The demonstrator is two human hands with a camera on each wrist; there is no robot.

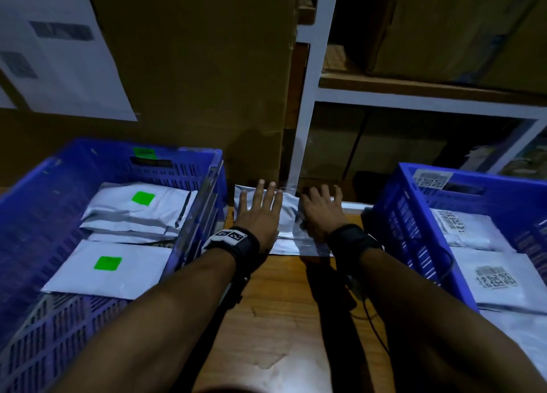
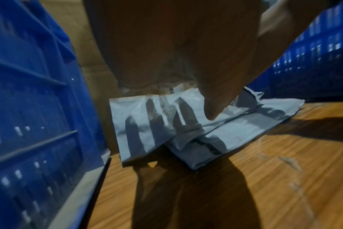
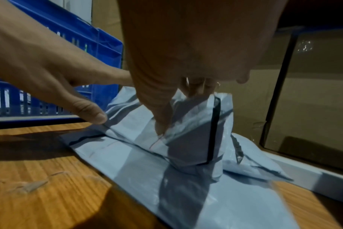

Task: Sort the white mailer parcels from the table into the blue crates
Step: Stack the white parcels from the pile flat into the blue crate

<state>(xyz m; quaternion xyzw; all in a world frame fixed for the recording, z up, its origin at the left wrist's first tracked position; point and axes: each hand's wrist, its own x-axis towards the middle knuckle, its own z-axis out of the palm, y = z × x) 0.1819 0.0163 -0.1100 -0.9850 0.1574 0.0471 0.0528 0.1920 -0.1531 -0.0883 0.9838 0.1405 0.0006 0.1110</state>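
We note a left crate [image 1: 189,167] holding green-stickered parcels [image 1: 118,266]. Between the crates, on the table [image 1: 284,318], our left hand [image 1: 260,215] lies over a white parcel [image 1: 288,215], grip spread; our right hand [image 1: 321,213] pinches its fold. The right crate [image 1: 393,215] holds barcoded parcels [image 1: 500,280].

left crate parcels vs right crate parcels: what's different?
The left crate parcels carry plain green square stickers; the right crate parcels carry black-and-white printed code labels. The left crate itself bears a green tag, the right crate a code label. Both crates are blue and slotted; all parcels are white mailers lying flat.
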